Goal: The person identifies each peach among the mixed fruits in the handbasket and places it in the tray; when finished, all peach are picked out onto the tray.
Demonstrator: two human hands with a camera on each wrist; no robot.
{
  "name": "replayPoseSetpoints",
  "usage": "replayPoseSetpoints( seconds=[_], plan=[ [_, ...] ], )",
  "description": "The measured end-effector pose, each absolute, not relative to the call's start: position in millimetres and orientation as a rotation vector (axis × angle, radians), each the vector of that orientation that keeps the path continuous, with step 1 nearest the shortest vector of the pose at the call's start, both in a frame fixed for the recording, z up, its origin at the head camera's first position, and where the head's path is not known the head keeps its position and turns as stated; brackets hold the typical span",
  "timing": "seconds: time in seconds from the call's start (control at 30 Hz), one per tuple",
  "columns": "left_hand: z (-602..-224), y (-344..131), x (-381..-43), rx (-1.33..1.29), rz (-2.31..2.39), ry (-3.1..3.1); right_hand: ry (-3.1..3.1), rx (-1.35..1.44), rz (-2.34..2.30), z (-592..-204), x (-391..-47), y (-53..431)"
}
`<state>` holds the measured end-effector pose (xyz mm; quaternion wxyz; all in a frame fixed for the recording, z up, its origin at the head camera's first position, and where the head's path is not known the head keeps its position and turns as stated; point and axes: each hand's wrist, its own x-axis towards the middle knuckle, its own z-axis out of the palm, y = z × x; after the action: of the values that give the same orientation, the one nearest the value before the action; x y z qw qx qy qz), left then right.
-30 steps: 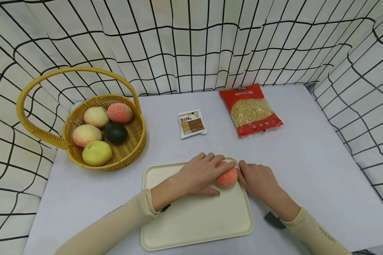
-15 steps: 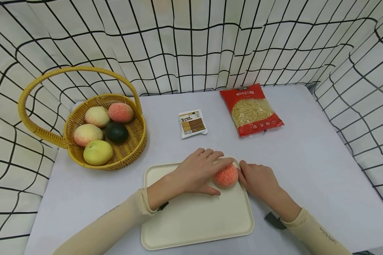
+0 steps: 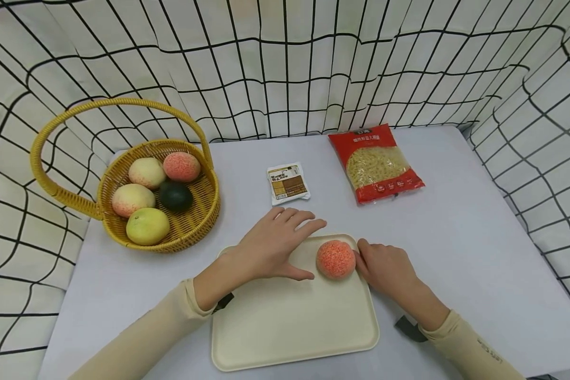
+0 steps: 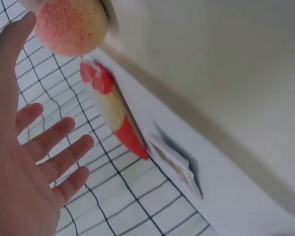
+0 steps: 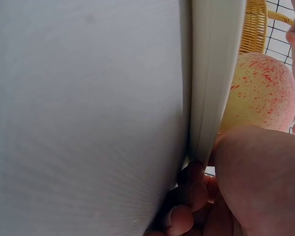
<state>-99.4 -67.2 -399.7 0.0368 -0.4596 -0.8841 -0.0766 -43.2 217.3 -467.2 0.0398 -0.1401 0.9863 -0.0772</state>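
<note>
A pink speckled peach rests in the far right corner of a cream rectangular tray. My left hand hovers over the tray's far left part, apart from the peach, with fingers spread and nothing held. In the left wrist view its palm is bare, and the peach sits beyond the thumb. At the tray's right edge, my right hand grips the rim. The right wrist view has its curled fingers at the outer side of the tray rim, the thumb by the peach.
A yellow wicker basket with a tall handle stands at the left, holding several fruits, among them a yellow one and a dark green one. A small white-and-brown packet and a red pasta bag lie behind the tray. Black-gridded cloth surrounds the table.
My left hand has let go of the peach and moved left and away from it. The peach stays in the tray corner. My right hand keeps its place on the rim.
</note>
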Motion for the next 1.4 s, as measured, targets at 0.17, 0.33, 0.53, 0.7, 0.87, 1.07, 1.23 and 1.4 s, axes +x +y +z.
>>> replayPoseSetpoints(
  seconds=[0.17,0.33,0.53,0.7,0.87,1.07,1.23,1.4],
  plan=[
    [-388.5,-86.3,-107.5,-1.323,-0.254,-2.724,3.035,-0.439,-0.231,-467.4,-42.6,217.3],
    [-375.2,-109.7,-116.1,-1.228,-0.26,-2.755,3.046,-0.448,-0.23,-467.0,-42.0,217.3],
    [-361.5,-141.4,-125.6,-1.119,-0.209,-2.755,3.045,-0.448,-0.238,-465.9,-42.5,217.2],
    [-352.6,-170.8,-135.3,-0.997,-0.208,-2.79,3.037,-0.445,-0.246,-466.0,-42.5,216.9],
    [-345.3,-204.1,-147.1,-0.845,-0.214,-2.886,3.029,-0.443,-0.253,-466.8,-42.0,216.9],
    [-344.2,-239.1,-164.2,-0.67,-0.205,-3.033,3.034,-0.439,-0.253,-467.1,-41.3,217.2],
    [-346.9,-258.0,-179.3,-0.583,-0.163,-3.122,3.027,-0.437,-0.259,-467.2,-40.8,216.8],
    [-347.2,-268.0,-193.2,-0.574,-0.159,-3.126,3.034,-0.444,-0.249,-466.9,-41.6,217.0]
  ],
)
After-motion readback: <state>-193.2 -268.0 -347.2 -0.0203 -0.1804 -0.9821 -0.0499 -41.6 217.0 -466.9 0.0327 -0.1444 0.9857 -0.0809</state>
